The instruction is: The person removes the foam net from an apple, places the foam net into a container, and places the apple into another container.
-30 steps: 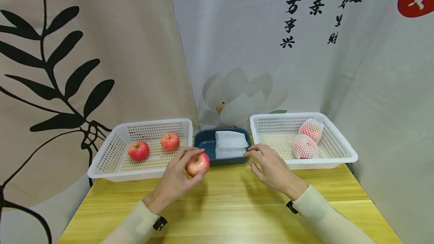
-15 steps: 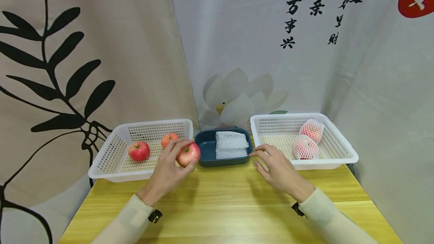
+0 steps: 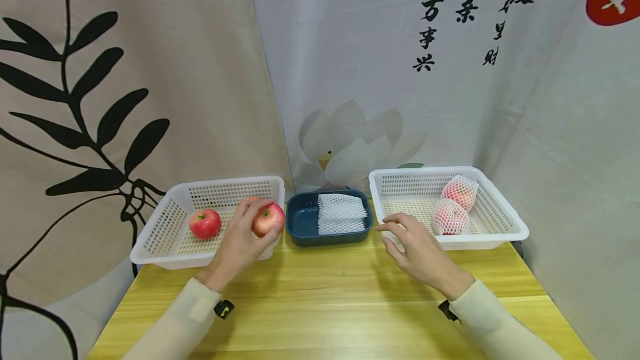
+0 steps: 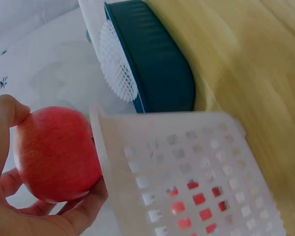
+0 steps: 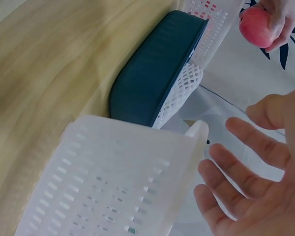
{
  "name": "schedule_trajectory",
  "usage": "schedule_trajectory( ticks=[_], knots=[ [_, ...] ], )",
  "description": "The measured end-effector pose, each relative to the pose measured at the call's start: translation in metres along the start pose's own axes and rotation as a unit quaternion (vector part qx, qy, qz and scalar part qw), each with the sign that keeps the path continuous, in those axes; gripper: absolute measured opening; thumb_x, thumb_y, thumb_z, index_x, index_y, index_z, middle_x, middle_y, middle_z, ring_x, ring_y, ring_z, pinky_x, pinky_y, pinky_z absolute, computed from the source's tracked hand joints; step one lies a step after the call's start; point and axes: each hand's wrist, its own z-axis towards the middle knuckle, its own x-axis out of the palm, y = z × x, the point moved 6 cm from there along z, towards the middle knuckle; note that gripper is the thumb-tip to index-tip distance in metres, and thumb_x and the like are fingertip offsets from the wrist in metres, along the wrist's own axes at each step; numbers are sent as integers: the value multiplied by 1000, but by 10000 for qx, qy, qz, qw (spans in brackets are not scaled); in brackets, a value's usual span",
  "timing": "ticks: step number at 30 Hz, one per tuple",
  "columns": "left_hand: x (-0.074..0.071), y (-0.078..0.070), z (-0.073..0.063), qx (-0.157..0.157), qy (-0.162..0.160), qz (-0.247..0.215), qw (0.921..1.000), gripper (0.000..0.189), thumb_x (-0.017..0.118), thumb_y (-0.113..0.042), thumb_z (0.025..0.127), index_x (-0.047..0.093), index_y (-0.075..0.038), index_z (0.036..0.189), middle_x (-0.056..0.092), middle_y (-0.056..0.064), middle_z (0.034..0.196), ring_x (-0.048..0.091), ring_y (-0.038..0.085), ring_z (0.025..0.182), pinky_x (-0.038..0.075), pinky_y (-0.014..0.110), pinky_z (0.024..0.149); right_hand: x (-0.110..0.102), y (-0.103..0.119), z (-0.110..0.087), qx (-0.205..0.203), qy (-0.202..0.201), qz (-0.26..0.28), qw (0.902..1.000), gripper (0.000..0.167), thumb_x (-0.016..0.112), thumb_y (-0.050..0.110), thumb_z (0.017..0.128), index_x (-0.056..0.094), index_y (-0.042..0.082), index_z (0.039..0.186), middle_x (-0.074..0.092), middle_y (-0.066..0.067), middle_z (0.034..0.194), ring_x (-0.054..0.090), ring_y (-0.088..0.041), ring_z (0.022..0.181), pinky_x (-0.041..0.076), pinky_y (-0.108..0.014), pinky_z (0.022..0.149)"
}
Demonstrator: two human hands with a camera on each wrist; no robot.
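My left hand [image 3: 239, 243] grips a red apple [image 3: 268, 219] over the right front part of the left white basket [image 3: 172, 263]. The left wrist view shows the thumb on one side of that apple [image 4: 59, 155] and curled fingers on the other, close to the basket rim. Another apple [image 3: 205, 223] lies in this basket, and one more is mostly hidden behind the hand. My right hand [image 3: 422, 254] holds nothing; its fingers are relaxed near the front left corner of the right white basket [image 3: 480, 241]. In the right wrist view the fingers spread beside the basket rim [image 5: 201, 132].
Between the baskets stands a dark blue tray [image 3: 302, 221] with white foam net sleeves [image 3: 342, 214] in it. Two apples in foam nets [image 3: 451, 217] lie in the right basket. Wooden tabletop [image 3: 330, 304] stretches in front; a printed curtain [image 3: 350, 43] hangs behind.
My left hand has carried the apple left and slightly up, from in front of the blue tray to over the left basket. My right hand has drifted a little to the right.
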Motion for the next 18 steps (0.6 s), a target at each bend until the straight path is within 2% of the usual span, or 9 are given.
schedule_trajectory(
  ticks=[5, 8, 15, 18],
  knots=[
    [-4, 12, 6, -391, 290, 136, 9987, 56, 90, -21, 104, 70, -9, 155, 65, 23, 152, 69, 43, 133, 66, 63, 110, -6, -4, -2, 102, 1, -105, 9999, 23, 87, 10, 102, 85, 9, 125, 80, -16, 132, 79, -38, 117, 67, -60, 99],
    [-5, 20, 9, -642, 514, 285, 9962, 56, 88, -25, 106, 68, -10, 156, 65, 23, 149, 67, 42, 130, 64, 62, 109, -9, -6, -4, 119, -44, -132, 9998, 24, 87, 11, 101, 85, 9, 125, 80, -16, 132, 79, -38, 118, 67, -60, 98],
    [-4, 33, 17, -1047, 1089, 567, 9869, 63, 85, -30, 108, 63, -11, 164, 61, 27, 155, 65, 45, 132, 62, 66, 113, -15, -10, -9, 88, -102, -102, 9999, 25, 88, 9, 101, 84, 7, 126, 80, -14, 132, 79, -38, 117, 67, -59, 99],
    [-3, 34, 20, -1136, 1273, 616, 9834, 64, 84, -29, 108, 63, -10, 165, 61, 27, 154, 64, 42, 130, 62, 63, 112, -16, -12, -10, 88, -89, -105, 9999, 26, 87, 9, 101, 83, 6, 126, 80, -16, 132, 79, -38, 117, 67, -58, 98]
  ],
)
